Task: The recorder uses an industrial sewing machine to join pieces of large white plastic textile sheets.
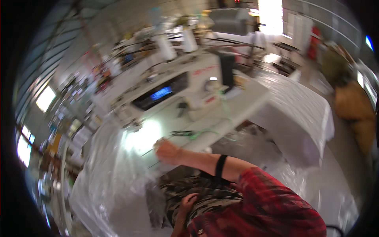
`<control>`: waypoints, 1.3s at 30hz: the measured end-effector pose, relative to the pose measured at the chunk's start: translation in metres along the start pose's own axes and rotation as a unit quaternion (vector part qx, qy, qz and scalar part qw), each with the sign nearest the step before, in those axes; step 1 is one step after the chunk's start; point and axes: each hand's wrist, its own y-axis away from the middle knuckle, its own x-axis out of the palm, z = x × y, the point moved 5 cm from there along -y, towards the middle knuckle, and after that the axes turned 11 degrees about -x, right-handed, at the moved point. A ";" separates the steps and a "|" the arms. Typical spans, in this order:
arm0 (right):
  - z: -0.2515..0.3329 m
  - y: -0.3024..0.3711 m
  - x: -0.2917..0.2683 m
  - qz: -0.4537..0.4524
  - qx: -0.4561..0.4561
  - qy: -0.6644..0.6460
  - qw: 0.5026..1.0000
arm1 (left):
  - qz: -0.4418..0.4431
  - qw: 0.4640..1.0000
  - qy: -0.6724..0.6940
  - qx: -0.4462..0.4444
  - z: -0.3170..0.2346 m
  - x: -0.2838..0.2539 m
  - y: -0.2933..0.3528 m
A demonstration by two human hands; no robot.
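The picture is tilted and blurred. My right hand (167, 152) reaches out from a red plaid sleeve with a black band on the forearm. Its fingers are curled at the front edge of the white sewing table (237, 112). Thin dark strands and a green thread (205, 132) lie just past the knuckles; whether the hand pinches any of them is not visible. The white sewing machine (185, 85) with a lit blue display stands beyond it. My left hand (185, 203) lies low on my lap, on camouflage trousers (205, 195), too blurred to read its fingers.
Clear plastic sheeting (106, 177) hangs off the table at the left. White thread cones (167, 47) stand behind the machine. A white covered table (300, 114) is at the right, with a brown heap (353, 106) beyond it. Cluttered workbenches fill the far left.
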 end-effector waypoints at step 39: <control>-0.009 0.071 -0.070 -0.163 -0.012 -0.127 0.978 | -0.010 0.994 0.109 0.011 -0.001 0.027 -0.013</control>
